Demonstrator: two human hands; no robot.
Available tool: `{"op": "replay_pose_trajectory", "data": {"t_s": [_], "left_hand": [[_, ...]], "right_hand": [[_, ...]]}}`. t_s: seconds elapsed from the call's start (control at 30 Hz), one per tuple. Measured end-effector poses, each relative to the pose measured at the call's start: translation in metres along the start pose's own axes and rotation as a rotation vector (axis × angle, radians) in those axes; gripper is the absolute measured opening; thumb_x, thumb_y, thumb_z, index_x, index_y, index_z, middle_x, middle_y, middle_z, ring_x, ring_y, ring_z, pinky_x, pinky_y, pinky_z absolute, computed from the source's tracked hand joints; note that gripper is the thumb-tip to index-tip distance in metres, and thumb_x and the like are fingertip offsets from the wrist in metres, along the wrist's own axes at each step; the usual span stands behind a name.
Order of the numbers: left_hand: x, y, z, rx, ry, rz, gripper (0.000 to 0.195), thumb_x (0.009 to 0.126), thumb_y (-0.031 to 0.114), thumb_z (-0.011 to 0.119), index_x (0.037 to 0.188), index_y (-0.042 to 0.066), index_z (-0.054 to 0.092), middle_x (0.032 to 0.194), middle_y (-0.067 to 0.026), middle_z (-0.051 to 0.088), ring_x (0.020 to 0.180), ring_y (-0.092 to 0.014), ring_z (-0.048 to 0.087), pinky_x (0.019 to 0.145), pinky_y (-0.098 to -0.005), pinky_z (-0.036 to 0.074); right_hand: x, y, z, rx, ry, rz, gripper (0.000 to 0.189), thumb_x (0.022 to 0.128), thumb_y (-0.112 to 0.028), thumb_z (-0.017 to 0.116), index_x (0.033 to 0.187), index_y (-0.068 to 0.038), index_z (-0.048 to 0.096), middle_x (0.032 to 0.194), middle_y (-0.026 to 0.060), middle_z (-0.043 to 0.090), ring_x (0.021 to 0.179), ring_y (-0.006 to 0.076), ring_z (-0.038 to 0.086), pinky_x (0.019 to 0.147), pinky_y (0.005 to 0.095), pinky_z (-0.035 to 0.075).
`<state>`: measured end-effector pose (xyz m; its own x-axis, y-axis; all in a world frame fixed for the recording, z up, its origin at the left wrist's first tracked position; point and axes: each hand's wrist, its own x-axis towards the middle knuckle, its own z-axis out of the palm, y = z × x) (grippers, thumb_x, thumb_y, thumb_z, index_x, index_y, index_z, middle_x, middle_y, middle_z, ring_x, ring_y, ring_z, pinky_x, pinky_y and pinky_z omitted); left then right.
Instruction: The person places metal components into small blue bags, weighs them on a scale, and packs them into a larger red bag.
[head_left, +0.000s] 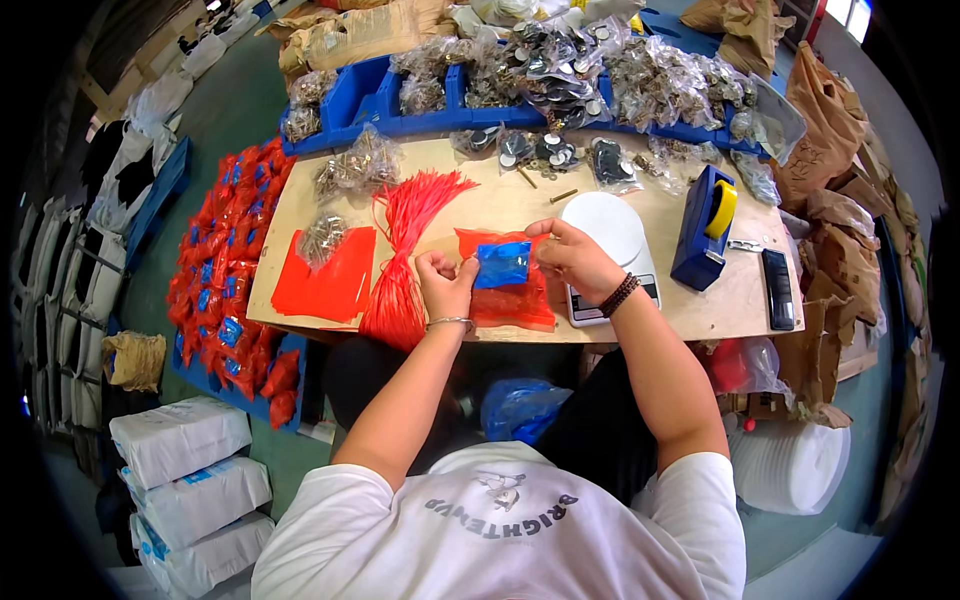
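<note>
A red plastic bag (511, 306) lies flat at the table's front edge, with a blue plastic packet (502, 265) on top of it. The thumb and fingers of my left hand (448, 283) pinch the packet's left edge. My right hand (574, 259) is bent over the upper right side of the red bag, fingertips beside the packet's right edge; whether they grip it is hard to see. A bundle of red plastic strips (405, 262) lies just left of my left hand. Under my right forearm's near side stands a white kitchen scale (609, 225).
Red plastic sheets (322, 289) lie left, under a bag of screws (322, 238). Blue bins (352, 97) with bagged hardware line the back. At right are a blue tape dispenser (697, 232) and a black phone (778, 289). Filled red bags (225, 277) are piled beside the table.
</note>
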<state>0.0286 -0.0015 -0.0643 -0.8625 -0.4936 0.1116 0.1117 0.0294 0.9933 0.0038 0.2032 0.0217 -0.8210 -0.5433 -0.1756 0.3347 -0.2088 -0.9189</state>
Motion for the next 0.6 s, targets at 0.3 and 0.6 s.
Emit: {"op": "replay_pose_trajectory", "data": {"t_s": [0.3, 0.6], "left_hand": [[0.006, 0.004, -0.023, -0.077, -0.026, -0.195, 0.036, 0.082, -0.003, 0.049, 0.116, 0.001, 0.038, 0.116, -0.0147, 0.05, 0.098, -0.02, 0.056, 0.087, -0.0297, 0.043], [-0.044, 0.014, -0.008, 0.514, -0.292, 0.517, 0.051, 0.083, 0.014, 0.056, 0.128, -0.003, 0.038, 0.133, -0.0197, 0.041, 0.122, -0.033, 0.04, 0.103, -0.0386, 0.031]], "right_hand": [[-0.005, 0.003, -0.002, 0.095, 0.049, -0.055, 0.031, 0.08, -0.003, 0.052, 0.111, -0.003, 0.047, 0.07, -0.0014, 0.047, 0.062, 0.0077, 0.042, 0.057, 0.0209, 0.034], [-0.017, -0.007, -0.014, 0.228, 0.173, -0.159, 0.023, 0.084, -0.005, 0.051, 0.107, -0.003, 0.05, 0.066, -0.0014, 0.045, 0.059, 0.0089, 0.043, 0.057, 0.022, 0.037]]}}
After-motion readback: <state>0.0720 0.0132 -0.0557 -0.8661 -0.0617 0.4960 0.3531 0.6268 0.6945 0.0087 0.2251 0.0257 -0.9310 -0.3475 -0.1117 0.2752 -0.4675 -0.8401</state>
